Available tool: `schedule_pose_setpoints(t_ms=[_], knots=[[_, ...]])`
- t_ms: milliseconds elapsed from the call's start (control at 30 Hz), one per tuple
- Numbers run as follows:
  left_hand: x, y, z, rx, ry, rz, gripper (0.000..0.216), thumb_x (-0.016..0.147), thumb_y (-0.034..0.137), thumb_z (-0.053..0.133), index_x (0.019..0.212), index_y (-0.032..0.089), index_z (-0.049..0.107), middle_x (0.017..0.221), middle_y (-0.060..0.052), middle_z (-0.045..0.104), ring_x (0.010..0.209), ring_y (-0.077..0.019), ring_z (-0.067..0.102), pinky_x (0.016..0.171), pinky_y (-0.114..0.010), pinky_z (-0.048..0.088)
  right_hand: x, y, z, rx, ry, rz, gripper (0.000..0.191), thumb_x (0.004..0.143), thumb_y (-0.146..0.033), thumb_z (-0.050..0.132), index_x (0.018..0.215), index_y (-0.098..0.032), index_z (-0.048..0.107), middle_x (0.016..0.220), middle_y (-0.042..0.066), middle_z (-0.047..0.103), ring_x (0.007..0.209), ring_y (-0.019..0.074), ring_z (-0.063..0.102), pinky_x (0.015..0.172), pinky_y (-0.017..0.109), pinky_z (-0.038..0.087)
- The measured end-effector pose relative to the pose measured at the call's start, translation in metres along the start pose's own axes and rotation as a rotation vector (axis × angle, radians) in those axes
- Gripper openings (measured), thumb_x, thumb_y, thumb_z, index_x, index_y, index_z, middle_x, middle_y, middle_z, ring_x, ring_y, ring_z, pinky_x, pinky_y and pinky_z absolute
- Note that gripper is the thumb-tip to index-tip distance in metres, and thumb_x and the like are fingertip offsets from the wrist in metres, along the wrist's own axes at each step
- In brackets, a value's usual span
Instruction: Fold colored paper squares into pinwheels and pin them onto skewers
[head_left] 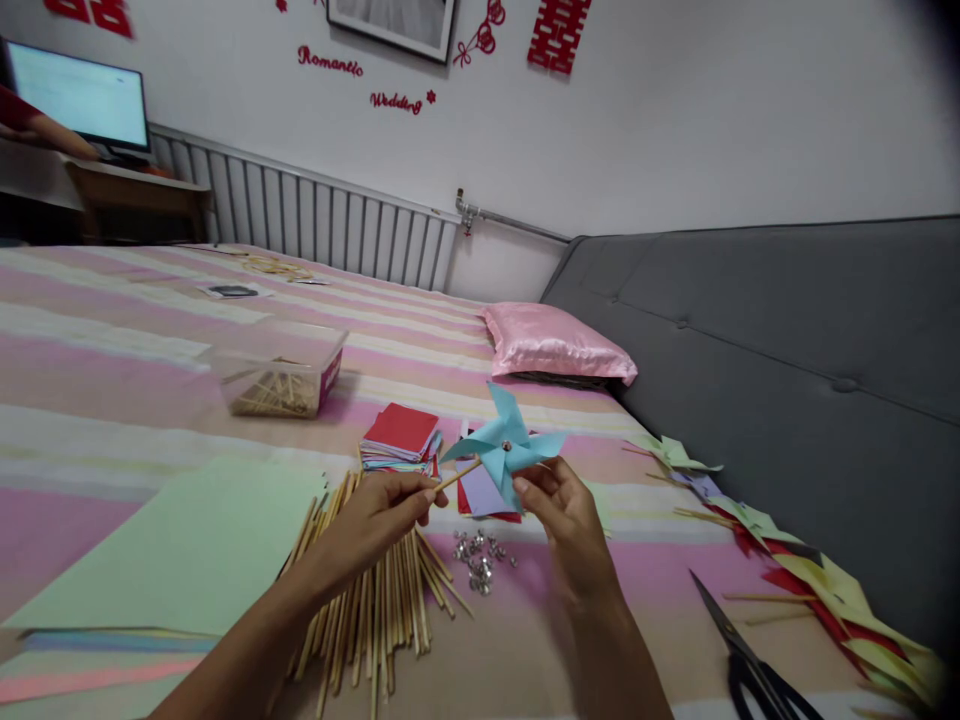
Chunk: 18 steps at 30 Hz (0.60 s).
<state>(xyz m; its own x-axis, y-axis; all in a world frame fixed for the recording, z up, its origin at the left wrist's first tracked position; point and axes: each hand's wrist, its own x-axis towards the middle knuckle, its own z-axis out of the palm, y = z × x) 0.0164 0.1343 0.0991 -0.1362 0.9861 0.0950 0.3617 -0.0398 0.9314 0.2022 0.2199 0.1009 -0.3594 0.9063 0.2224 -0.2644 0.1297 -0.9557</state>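
A light blue paper pinwheel (495,437) with a silver pin at its centre is held up in front of me. My left hand (394,508) is closed on its thin wooden stick (459,474). On the other side, my right hand (564,520) pinches the lower right paper blades between thumb and fingers. Below the pinwheel lies a cluster of silver push pins (481,570). A heap of wooden sticks (375,620) spreads under my left forearm. Behind the hands sit a stack of square papers topped with red (405,428) and some purple and red squares (486,490).
Black scissors (739,640) lie at the lower right. Finished pinwheels (825,580) line the grey headboard (780,310). Large coloured sheets (172,550) lie left. Beyond are a clear plastic box (285,372) of sticks and a pink pillow (559,340). A person's arm (64,135) shows by a monitor.
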Motion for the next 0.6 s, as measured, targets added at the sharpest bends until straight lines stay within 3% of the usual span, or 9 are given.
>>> schedule_pose_setpoints(t_ms=[100,367,600], knots=[[0.0,0.003,0.001,0.047,-0.004,0.034,0.025,0.081,0.033,0.047,0.081,0.017,0.067,0.064,0.001,0.053,0.058,-0.0113,0.043,0.051,-0.021,0.031,0.001,0.0,-0.002,0.033,0.061,-0.009,0.039,0.067,-0.039,0.07,0.098,-0.017,0.06,0.097,0.009,0.067,0.085,0.0209,0.062,0.07,0.031,0.049],[0.0,0.008,0.01,0.051,-0.073,0.024,0.028,0.081,0.033,0.045,0.079,0.015,0.067,0.06,0.002,0.05,0.056,-0.0109,0.04,0.05,-0.022,0.029,0.004,0.011,0.0,0.126,0.176,0.041,0.026,0.063,-0.034,0.075,0.075,-0.014,0.064,0.07,0.002,0.066,0.068,0.0162,0.06,0.066,0.03,0.049],[0.001,0.008,0.011,0.063,-0.073,0.039,0.029,0.08,0.034,0.045,0.078,0.014,0.066,0.058,0.002,0.05,0.055,-0.0108,0.04,0.051,-0.022,0.028,0.003,0.01,0.003,0.125,0.211,0.039,0.025,0.064,-0.034,0.075,0.075,-0.014,0.064,0.068,0.002,0.066,0.065,0.0162,0.06,0.063,0.03,0.049]])
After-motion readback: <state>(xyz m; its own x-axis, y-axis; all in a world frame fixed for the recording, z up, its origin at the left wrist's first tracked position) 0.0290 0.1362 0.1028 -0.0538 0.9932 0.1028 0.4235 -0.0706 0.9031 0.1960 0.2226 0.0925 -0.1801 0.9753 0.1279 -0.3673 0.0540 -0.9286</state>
